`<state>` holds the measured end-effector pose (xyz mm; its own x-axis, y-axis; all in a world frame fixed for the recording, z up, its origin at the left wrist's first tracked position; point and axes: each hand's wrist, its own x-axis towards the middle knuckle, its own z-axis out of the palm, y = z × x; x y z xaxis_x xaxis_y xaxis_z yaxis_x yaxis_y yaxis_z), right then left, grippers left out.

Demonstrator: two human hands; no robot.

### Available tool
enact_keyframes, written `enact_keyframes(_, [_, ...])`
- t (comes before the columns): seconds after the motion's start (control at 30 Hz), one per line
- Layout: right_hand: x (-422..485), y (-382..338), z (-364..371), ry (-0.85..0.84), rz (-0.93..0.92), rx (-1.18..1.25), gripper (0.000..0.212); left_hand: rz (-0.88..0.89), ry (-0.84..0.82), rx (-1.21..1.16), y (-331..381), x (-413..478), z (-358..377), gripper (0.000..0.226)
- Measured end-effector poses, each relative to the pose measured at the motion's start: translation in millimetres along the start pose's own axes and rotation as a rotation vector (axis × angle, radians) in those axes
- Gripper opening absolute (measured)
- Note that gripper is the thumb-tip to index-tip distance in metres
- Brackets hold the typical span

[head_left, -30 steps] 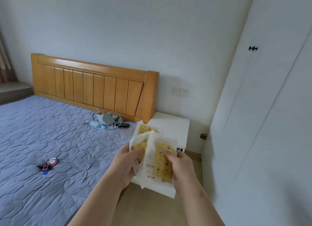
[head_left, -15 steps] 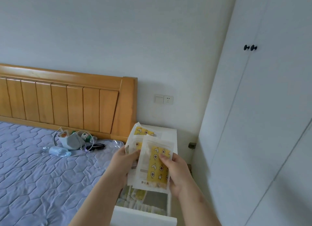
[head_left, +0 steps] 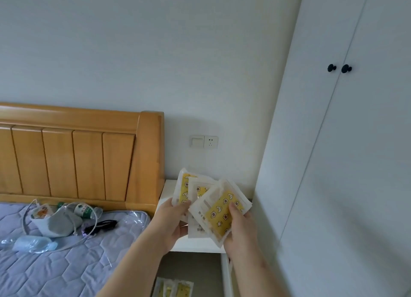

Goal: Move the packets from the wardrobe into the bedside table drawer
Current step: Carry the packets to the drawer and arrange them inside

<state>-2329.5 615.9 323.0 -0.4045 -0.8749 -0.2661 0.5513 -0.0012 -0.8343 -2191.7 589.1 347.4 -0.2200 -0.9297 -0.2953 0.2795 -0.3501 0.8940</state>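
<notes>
I hold a fanned bunch of white packets with yellow printed panels over the white bedside table (head_left: 169,186). My left hand (head_left: 172,221) grips the rear packets (head_left: 185,188) from the left. My right hand (head_left: 239,231) pinches the front packet (head_left: 219,216), which is tilted to the right. Below my hands the drawer (head_left: 225,272) stands pulled out, and more of the same packets (head_left: 175,289) lie in it at the bottom edge of the view. The wardrobe (head_left: 347,163) on the right has both doors closed, with two black knobs.
A wooden headboard (head_left: 84,156) and a bed with a lilac quilt (head_left: 55,265) fill the left. On the quilt lie a grey pouch, plastic bottles, a white cable and black glasses. A wall switch and socket (head_left: 203,141) sit above the bedside table.
The view has closed in on the bedside table and swung right. My right hand has pulled the front packet away to the right and tilted it, fanning the bunch apart.
</notes>
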Motion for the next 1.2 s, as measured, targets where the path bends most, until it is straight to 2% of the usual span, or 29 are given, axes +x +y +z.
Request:
enact_keyframes(0.13, [17.2, 6.0, 7.3, -0.020, 0.028, -0.023, 0.018, -0.026, 0.024, -0.033, 0.4, 9.4, -7.5, 0.021])
enact_keyframes(0.33, [33.0, 14.6, 13.3, -0.144, 0.081, -0.133, 0.022, -0.053, -0.031, -0.110, -6.2, 22.2, -6.5, 0.020])
enact_keyframes(0.47, [48.3, 11.2, 5.4, -0.188, 0.108, -0.214, 0.019, -0.040, 0.093, -0.144, -18.4, 36.2, -3.4, 0.013])
enact_keyframes(0.67, [64.5, 13.1, -12.3, -0.236, 0.192, -0.243, 0.016, 0.041, 0.287, -0.048, -30.6, 55.6, 1.1, 0.015])
enact_keyframes(0.87, [81.8, 8.6, -44.2, -0.188, 0.284, -0.250, 0.018, -0.046, 0.256, -0.005, -49.5, 76.1, 13.2, 0.012])
enact_keyframes(1.07, [98.5, 10.9, -80.0, -0.185, 0.364, -0.390, 0.013, -0.085, 0.284, 0.145, -86.7, 99.1, 24.9, 0.020])
enact_keyframes(1.2, [106.6, 30.7, -92.9, -0.181, 0.436, -0.459, 0.017, -0.177, 0.291, 0.173, -118.7, 105.3, 21.9, 0.023])
